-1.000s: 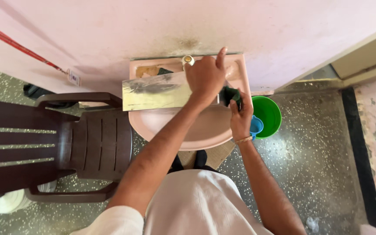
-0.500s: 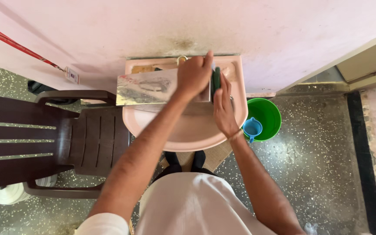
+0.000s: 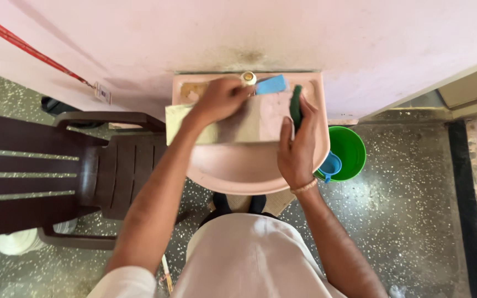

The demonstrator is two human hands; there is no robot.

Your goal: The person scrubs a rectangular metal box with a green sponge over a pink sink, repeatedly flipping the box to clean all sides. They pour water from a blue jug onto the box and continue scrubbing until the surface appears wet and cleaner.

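**Washing a flat board at a pink wall basin**

Pink wall [image 3: 332,33] fills the top of our view, speckled stone floor [image 3: 415,221] below it, so we are looking straight down on a small wash corner. Biggest item on the left is a dark brown plastic chair [image 3: 45,171], pushed just beside the basin and touching nothing we hold. A white round thing [image 3: 15,241] sits under its edge; we cannot tell what it is.

Next, the pink basin [image 3: 238,174], fixed to the wall, with a tap [image 3: 248,78] at the back centre. We keep the flat pale board [image 3: 249,124] across the basin, probably so drips fall into the bowl rather than on the floor. A green bucket [image 3: 354,149] stands on the floor right of the basin with a blue mug [image 3: 331,165] at its rim, close at hand, likely for water.

Our left hand [image 3: 219,99] lies on the board's upper edge near the tap, fingers curled closed on it, which looks like it steadies the board. Our right hand [image 3: 296,146] is at the board's right end, fingers wrapped round a dark green scrub pad [image 3: 296,105] pressed to that edge. A small blue piece [image 3: 271,85] lies by the tap, kind unclear.
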